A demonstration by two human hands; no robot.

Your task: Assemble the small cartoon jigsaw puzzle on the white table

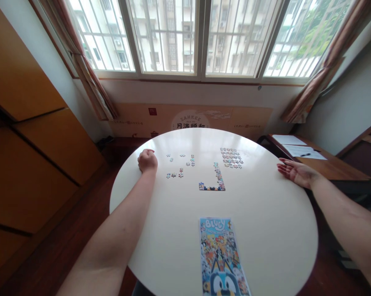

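My left hand (pixel 147 160) rests in a closed fist near the far left edge of the round white table (pixel 253 234); its inside is hidden. Just right of it lie several loose puzzle pieces (pixel 192 160). My right hand (pixel 296 172) is at the table's right edge, palm turned up, fingers stretched out and holding nothing. Between the hands, a partly joined puzzle border (pixel 217 176) forms an L-like corner with a short left end. Beyond it to the right, rows of loose pieces (pixel 232 158) lie close together.
A blue Bluey picture sheet (pixel 220 259) lies at the table's near side. To the right stands a wooden side table (pixel 342 166) with papers (pixel 304 151) and a dark pen. Cabinets (pixel 34 164) line the left; barred windows (pixel 167 37) are ahead.
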